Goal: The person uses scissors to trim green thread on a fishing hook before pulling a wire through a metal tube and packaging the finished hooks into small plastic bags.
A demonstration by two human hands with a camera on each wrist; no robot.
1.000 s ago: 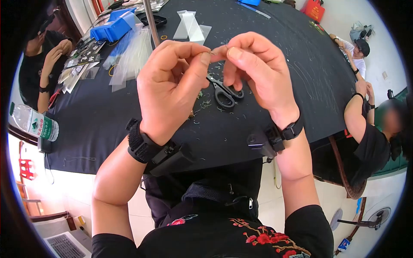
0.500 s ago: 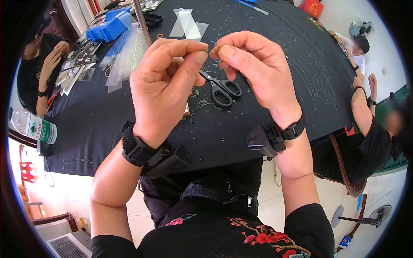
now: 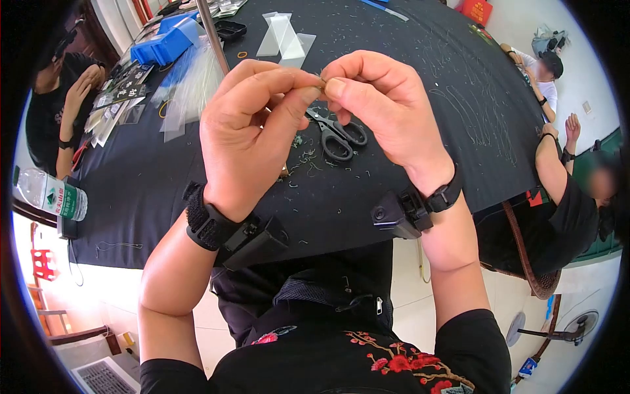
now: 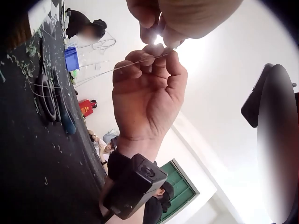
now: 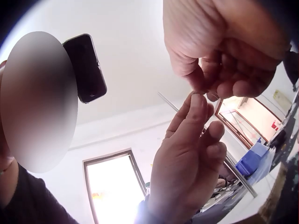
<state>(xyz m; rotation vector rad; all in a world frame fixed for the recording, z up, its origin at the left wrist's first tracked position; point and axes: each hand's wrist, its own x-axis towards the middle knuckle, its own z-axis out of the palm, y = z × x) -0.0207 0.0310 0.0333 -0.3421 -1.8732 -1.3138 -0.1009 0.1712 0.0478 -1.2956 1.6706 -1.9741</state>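
Note:
In front of my chest, above the table, both hands meet at the fingertips. My left hand (image 3: 246, 125) pinches a thin, pale thread-like strand (image 4: 100, 74) between thumb and index finger. Right against it, the right hand (image 3: 397, 111) pinches at the same spot with its thumb and index finger. Seen from the left wrist, loose lengths of the strand trail from the fingers past the table. The tiny end between the fingertips is mostly hidden. Below the hands, black-handled scissors (image 3: 328, 125) lie on the black tablecloth (image 3: 354, 210).
Small green clippings (image 3: 307, 157) scatter around the scissors. Clear plastic strips (image 3: 285, 39), a blue bin (image 3: 161, 49) and a metal pole (image 3: 213, 36) stand beyond the hands. A water bottle (image 3: 52, 192) is at the left edge; other people sit around the table.
The fingertips of both hands, apart with a short strand between them earlier, have come together. The right hand has shifted left toward the left hand.

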